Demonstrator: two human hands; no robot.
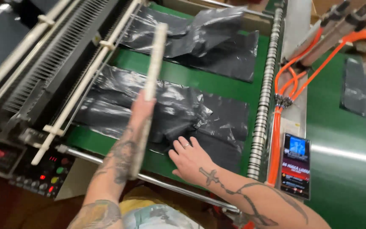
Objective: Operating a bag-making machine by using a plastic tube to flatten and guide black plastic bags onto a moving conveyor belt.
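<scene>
The green conveyor bed (200,80) runs across the middle of the view, flanked on its right by a coiled metal roller (264,97) and on its left by the machine frame with white rails (77,85). A second green belt (339,169) lies further right.

Two stacks of black plastic bags rest on the bed. The far stack (217,42) lies near the top, well apart from both hands. The near stack (178,114) lies directly ahead of the person, and both hands work at it. It is glossy, heavily wrinkled on its left half and flatter toward its right edge, with creases catching the light.

The right hand (190,159) rests palm down on the near edge of this stack, fingers spread and flat, pressing on the plastic rather than clamping it. A ring shows on one finger.

The left hand (142,109) is raised above the left part of the same stack, closed around a long pale flat stick (151,89). The stick slants from above the far stack down alongside the forearm.

A control panel (43,169) with red and green lights sits at lower left. Orange hoses (293,85) run down the right of the roller. A phone (296,165) with a lit screen lies just beside the right forearm.
</scene>
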